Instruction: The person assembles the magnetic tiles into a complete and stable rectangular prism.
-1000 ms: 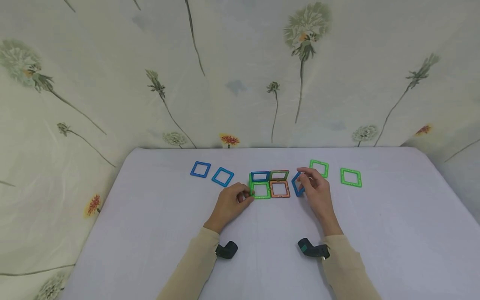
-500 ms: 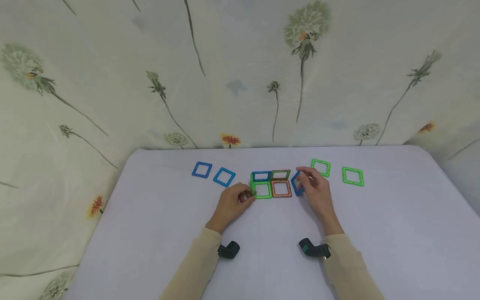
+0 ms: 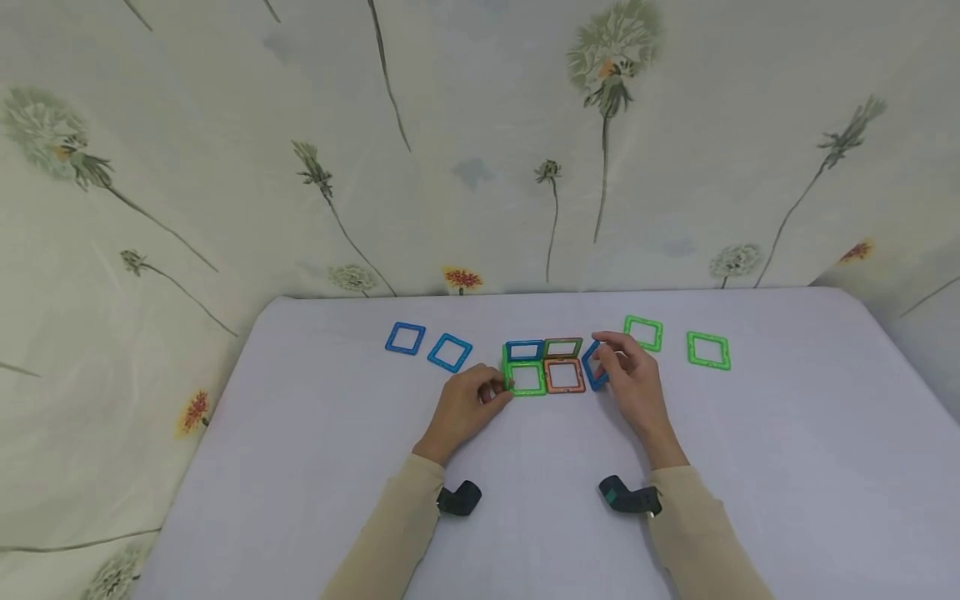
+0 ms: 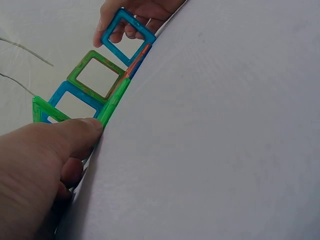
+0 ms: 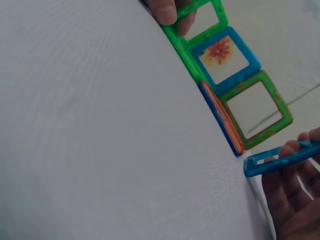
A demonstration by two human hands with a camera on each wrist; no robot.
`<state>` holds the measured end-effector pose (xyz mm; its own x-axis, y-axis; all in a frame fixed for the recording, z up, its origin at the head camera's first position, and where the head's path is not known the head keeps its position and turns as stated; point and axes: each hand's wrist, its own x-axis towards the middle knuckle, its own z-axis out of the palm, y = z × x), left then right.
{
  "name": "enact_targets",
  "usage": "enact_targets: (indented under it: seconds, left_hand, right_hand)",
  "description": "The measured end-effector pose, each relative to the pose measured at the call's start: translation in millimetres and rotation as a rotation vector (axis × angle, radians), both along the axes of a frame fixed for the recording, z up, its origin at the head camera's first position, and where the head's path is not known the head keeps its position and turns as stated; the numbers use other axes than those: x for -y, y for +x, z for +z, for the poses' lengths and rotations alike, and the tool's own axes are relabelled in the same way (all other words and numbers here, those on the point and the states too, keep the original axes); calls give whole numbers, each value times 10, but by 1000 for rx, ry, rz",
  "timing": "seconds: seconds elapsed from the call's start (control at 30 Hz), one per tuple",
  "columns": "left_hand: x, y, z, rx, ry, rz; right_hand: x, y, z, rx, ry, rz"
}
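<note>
Several square magnetic tiles join in the middle of the table. A green tile (image 3: 527, 393) and an orange tile (image 3: 564, 391) lie flat, with a blue strip under the orange one in the right wrist view. Behind them stand a blue tile (image 5: 220, 89) and a darker green tile (image 5: 285, 117). My left hand (image 3: 467, 406) pinches the upright green tile (image 4: 40, 110) at the left end, its thumb at the lower edge. My right hand (image 3: 636, 387) holds another blue tile (image 4: 109, 42) upright by its outer side, its lower edge close beside the orange tile.
Two loose blue tiles, one farther out (image 3: 389, 337) and one nearer (image 3: 433, 350), lie left of the joined tiles. Two loose green tiles, one behind the right hand (image 3: 660, 337) and one farther right (image 3: 727, 354), lie right. A flowered cloth (image 3: 480, 225) hangs behind the white table (image 3: 540, 533).
My right hand has brought its blue tile slightly left, closer to the orange tile. The left hand keeps its pinch on the upright green tile. The head view has shifted a little.
</note>
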<state>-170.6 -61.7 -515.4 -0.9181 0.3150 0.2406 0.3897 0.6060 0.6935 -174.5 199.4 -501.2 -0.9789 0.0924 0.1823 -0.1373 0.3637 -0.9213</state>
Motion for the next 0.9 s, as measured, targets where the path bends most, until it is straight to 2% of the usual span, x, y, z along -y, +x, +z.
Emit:
enact_targets:
  seconds: [0.13,0.43,0.57,0.77,0.9]
  left_hand:
    - [-2,-1,-1,-3,-2,0]
    - [-3,0,10,-3,-1,-9]
    - [-2,2,14,4,-2,-4]
    - [-5,2,14,19,-5,12]
    - [-4,2,7,15,-10,12]
  right_hand:
    - [-19,-32,-65,-15,2,3]
    - [-6,-24,-56,-8,8,7]
    - [29,8,26,-4,-7,13]
    - [122,105,233,-14,40,5]
    - [141,126,261,-5,50,-4]
